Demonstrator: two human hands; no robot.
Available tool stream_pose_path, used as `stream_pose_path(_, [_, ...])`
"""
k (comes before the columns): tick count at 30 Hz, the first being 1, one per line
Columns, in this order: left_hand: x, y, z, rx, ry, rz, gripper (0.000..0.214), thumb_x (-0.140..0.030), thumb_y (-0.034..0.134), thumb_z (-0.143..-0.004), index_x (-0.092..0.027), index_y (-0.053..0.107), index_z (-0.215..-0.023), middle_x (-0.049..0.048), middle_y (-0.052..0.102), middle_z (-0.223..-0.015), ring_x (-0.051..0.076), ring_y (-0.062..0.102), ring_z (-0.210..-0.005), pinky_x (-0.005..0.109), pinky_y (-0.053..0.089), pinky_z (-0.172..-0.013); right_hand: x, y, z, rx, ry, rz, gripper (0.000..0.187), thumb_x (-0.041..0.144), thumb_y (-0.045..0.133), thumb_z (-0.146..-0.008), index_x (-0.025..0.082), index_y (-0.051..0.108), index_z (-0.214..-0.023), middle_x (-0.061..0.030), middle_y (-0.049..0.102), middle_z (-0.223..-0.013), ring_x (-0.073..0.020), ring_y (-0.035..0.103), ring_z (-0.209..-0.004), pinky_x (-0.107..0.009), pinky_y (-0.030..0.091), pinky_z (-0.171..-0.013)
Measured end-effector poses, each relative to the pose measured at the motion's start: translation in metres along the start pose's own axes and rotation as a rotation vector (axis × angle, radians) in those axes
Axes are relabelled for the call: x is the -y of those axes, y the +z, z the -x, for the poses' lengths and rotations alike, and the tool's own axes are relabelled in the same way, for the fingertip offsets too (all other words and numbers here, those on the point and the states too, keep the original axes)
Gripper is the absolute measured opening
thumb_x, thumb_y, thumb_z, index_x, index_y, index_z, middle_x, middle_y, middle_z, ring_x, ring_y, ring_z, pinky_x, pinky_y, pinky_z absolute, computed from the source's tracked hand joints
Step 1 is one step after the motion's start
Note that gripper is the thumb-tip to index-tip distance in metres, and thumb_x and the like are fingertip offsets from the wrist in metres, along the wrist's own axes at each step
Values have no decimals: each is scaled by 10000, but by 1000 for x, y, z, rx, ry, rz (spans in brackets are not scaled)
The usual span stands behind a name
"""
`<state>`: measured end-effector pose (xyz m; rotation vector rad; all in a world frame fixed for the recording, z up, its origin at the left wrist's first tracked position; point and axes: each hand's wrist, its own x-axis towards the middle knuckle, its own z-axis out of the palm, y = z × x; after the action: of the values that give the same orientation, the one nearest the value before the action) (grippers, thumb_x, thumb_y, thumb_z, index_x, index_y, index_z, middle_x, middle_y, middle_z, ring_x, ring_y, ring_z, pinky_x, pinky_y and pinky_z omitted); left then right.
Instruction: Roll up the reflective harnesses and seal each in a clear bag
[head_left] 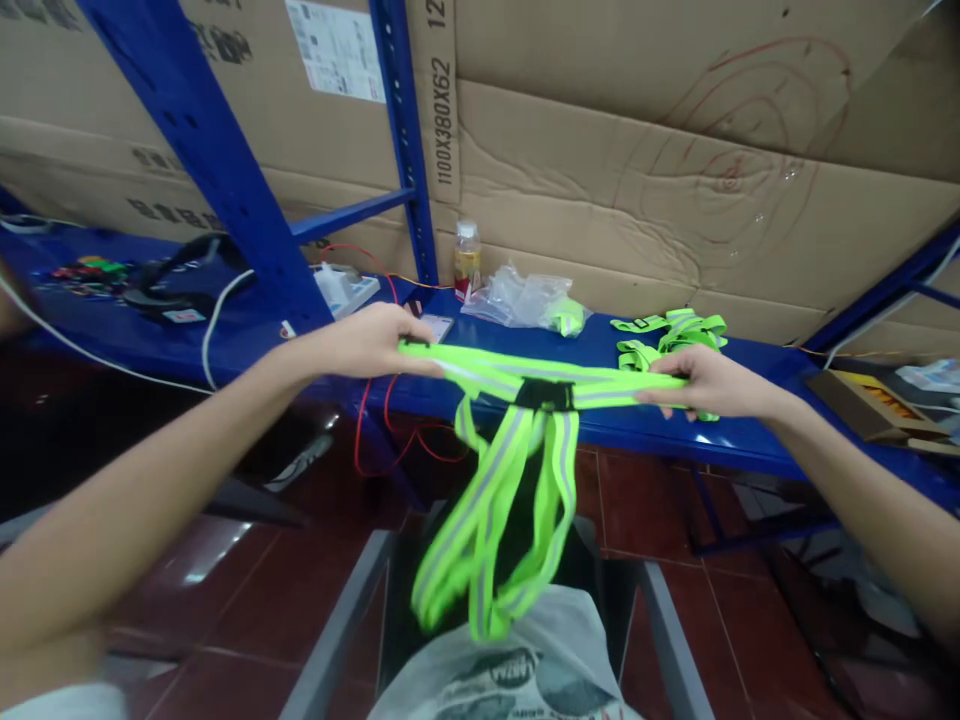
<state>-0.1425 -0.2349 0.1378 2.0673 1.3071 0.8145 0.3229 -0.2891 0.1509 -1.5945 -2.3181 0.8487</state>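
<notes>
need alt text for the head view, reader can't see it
A person's left hand and right hand hold a neon-green reflective strap harness stretched between them, loops hanging from its black joining piece. Behind, a blue table bears more green straps, a clear plastic bag and a bottle, with cardboard beyond.

Between left hand (382,340) and right hand (709,382), a neon-green webbing harness (499,465) hangs before a blue bench (757,370), where a small plastic bottle (466,265), a crumpled clear plastic bag (510,300) and a neon-green strap pile (690,332) sit left to right, brown cardboard (555,190) behind.
</notes>
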Motion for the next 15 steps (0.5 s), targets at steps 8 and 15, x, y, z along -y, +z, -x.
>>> stream_pose_path(8, [68, 72, -127, -110, -264, 220, 228, -223, 858, -818, -109, 731, -968, 65, 735, -697, 177, 684, -589, 242, 486, -573, -89, 27, -128, -464, 206, -248, 680, 663, 911, -682, 160, 710, -1093, -83, 775, -748, -168, 614, -499, -308, 518, -491])
stream_pose_path(15, [82, 121, -186, -72, -362, 319, 487, -119, 718, -948, -69, 534, -1396, 12, 675, -595, 200, 704, -528, 284, 597, -568, -97, 31, -182, -808, 70, 248, 582, 351, 802, -794, 193, 683, -1341, -183, 719, -1280, -393, 657, -1207, -515, 533, -1010])
